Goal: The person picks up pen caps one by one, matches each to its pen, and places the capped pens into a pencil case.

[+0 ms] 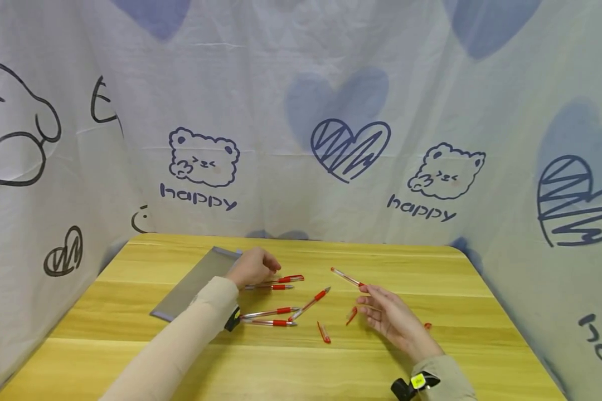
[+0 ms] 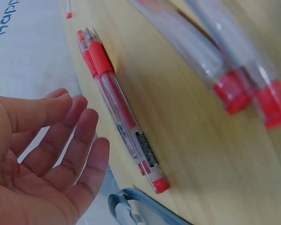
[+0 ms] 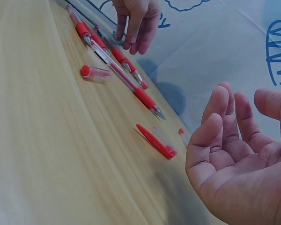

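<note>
My left hand (image 1: 253, 268) hangs over the table with its fingers loosely bent and nothing between them. Just beyond its fingertips, two red-gripped gel pens (image 2: 124, 117) lie side by side. Several more uncapped gel pens (image 1: 276, 323) spread toward the middle, one of them slanted across another's tip. My right hand (image 1: 393, 320) is held palm up with relaxed fingers, and the right wrist view shows it holding nothing. A single gel pen (image 1: 347, 277) points away from its fingertips, its near end hidden by them. One red pen cap (image 1: 351, 316) lies beside this hand, another cap (image 1: 323, 332) farther left.
A flat grey rectangular sheet or pouch with bluish edges (image 1: 195, 284) lies under the left forearm's far side. Another small red piece (image 1: 428, 325) shows partly behind the right wrist. White printed cloth (image 1: 276, 184) hangs around the wooden table's (image 1: 291, 373) back and sides.
</note>
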Action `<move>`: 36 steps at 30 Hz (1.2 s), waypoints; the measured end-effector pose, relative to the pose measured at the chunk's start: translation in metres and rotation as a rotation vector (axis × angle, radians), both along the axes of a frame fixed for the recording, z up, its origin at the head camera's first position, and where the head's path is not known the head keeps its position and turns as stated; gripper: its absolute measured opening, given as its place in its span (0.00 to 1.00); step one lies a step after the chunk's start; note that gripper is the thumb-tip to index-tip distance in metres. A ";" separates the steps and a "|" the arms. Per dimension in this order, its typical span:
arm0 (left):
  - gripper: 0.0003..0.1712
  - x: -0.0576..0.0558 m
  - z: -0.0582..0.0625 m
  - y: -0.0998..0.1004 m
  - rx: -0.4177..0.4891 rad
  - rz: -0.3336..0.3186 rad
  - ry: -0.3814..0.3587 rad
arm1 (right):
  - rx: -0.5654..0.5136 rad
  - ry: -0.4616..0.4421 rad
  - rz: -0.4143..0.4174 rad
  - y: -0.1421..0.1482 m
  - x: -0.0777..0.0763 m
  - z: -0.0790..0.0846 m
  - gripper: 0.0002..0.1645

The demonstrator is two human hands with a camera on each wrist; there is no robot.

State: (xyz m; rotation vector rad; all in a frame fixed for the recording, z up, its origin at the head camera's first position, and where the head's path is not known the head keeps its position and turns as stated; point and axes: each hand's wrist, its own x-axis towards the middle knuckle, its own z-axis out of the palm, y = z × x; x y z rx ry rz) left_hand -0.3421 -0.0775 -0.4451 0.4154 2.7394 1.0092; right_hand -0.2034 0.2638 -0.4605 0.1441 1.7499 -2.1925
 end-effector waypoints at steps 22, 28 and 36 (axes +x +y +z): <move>0.11 0.011 -0.003 -0.013 0.020 -0.176 0.063 | -0.021 0.014 -0.061 0.021 0.008 0.011 0.14; 0.15 0.010 -0.005 -0.015 0.051 -0.218 0.041 | -0.038 0.006 -0.081 0.026 0.010 0.011 0.14; 0.18 0.010 -0.010 -0.014 0.054 -0.250 0.018 | -0.042 0.016 -0.094 0.034 0.012 0.012 0.14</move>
